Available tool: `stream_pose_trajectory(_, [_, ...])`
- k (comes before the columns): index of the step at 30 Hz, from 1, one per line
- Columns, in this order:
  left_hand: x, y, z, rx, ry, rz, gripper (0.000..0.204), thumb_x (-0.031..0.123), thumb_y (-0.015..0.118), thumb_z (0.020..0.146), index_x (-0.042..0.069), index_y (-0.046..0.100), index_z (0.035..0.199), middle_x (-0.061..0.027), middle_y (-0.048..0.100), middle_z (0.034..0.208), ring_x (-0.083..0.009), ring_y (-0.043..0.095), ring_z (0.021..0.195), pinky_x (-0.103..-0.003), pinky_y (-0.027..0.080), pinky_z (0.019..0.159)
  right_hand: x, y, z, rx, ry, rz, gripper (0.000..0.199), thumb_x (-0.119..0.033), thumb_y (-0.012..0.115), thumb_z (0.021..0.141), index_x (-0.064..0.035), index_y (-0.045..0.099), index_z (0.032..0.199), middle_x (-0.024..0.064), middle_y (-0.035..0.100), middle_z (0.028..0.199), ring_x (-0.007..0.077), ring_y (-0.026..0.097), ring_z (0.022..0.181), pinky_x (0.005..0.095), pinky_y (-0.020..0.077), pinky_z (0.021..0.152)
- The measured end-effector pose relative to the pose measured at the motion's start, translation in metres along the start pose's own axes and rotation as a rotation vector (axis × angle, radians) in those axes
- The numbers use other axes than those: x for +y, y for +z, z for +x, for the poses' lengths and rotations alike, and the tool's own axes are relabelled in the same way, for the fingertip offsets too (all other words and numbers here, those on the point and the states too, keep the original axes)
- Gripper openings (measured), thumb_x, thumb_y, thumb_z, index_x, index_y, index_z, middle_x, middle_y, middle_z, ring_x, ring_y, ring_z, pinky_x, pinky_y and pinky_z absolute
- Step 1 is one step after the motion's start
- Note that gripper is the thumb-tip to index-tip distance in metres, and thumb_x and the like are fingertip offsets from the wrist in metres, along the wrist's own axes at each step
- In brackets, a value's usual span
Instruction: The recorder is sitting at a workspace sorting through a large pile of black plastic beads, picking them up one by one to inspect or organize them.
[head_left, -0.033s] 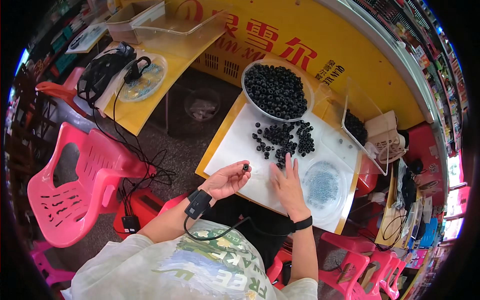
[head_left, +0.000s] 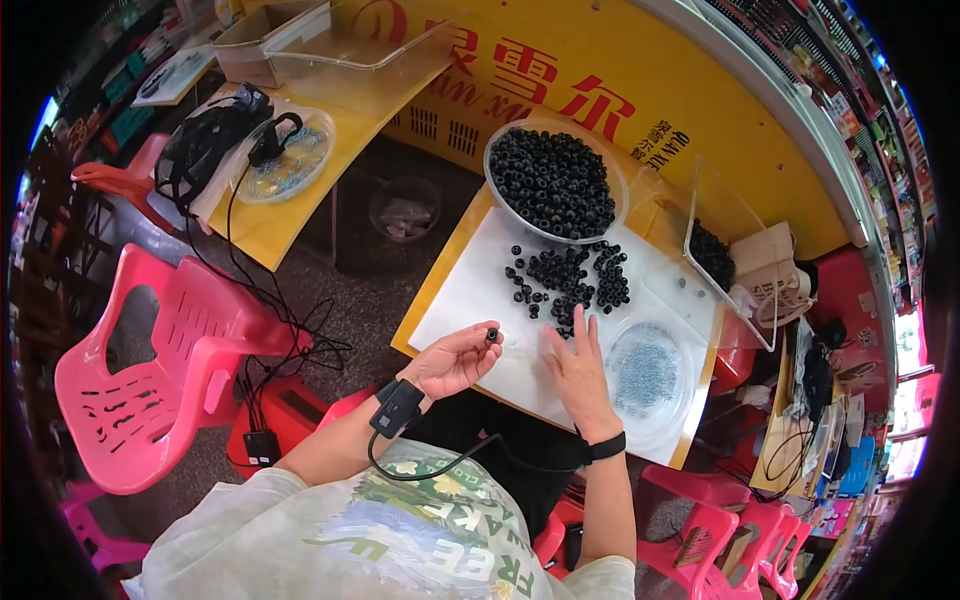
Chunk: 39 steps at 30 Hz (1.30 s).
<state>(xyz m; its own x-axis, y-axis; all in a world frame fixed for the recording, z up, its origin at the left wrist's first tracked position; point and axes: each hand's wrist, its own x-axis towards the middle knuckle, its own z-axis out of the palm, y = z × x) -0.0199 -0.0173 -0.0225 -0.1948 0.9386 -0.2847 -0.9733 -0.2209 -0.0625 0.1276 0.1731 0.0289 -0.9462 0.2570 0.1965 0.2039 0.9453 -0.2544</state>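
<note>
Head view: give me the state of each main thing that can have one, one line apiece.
Left hand: closed in a pinch.
Black bead: held at the left fingertips.
Right hand: open, fingers spread.
Clear bowl: uncovered, heaped with black beads.
Loose black beads: spread out in clusters.
Clear round dish: holding small pale-blue pieces.
Pink chair: unoccupied.

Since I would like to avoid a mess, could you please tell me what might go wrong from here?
The black bead pinched in the left hand's fingertips could slip and roll off the white surface. The right hand, close to the loose black beads, might scatter them. The heaped bowl behind them could spill if bumped.
</note>
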Motion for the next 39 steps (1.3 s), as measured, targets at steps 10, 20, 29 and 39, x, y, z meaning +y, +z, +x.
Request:
stream_pose_trajectory(10, [-0.005, 0.007, 0.0, 0.019, 0.011, 0.039, 0.023, 0.004, 0.058, 0.095, 0.001, 0.057, 0.118, -0.0096, 0.065, 0.102, -0.0162, 0.066, 0.09, -0.025, 0.058, 0.082, -0.019, 0.02, 0.05, 0.245, 0.138, -0.008, 0.01, -0.013, 0.074, 0.075, -0.01, 0.071, 0.084, 0.0035, 0.06, 0.086, 0.024, 0.055, 0.087, 0.0383, 0.0414, 0.074])
stream_pose_trajectory(20, [-0.001, 0.012, -0.008, 0.047, 0.065, 0.146, 0.022, 0.006, 0.058, 0.096, 0.002, 0.056, 0.117, -0.0101, 0.064, 0.101, -0.0154, 0.064, 0.089, -0.025, 0.058, 0.081, -0.031, 0.028, 0.049, 0.186, 0.18, 0.208, 0.011, -0.008, 0.072, 0.079, -0.006, 0.071, 0.089, 0.0063, 0.065, 0.09, 0.0233, 0.062, 0.08, 0.0361, 0.0474, 0.072])
stream_pose_trajectory(29, [-0.013, 0.048, -0.006, 0.128, 0.061, 0.329, 0.025, 0.005, 0.062, 0.094, 0.001, 0.056, 0.118, -0.0075, 0.065, 0.1, -0.0124, 0.066, 0.087, -0.02, 0.058, 0.078, -0.051, -0.028, 0.004, 0.19, 0.592, 1.444, 0.017, 0.002, 0.065, 0.089, 0.0068, 0.066, 0.105, 0.0118, 0.068, 0.098, 0.0221, 0.071, 0.091, 0.0273, 0.0567, 0.078])
stream_pose_trajectory(39, [-0.029, 0.05, 0.002, 0.082, 0.017, 0.454, 0.023, 0.008, 0.065, 0.093, 0.001, 0.062, 0.114, -0.0052, 0.066, 0.098, -0.0119, 0.067, 0.087, -0.02, 0.058, 0.078, -0.059, -0.03, -0.017, 0.267, 0.611, 1.472, 0.018, 0.004, 0.067, 0.087, 0.0069, 0.067, 0.104, 0.0118, 0.07, 0.094, 0.0172, 0.07, 0.085, 0.0253, 0.0556, 0.077])
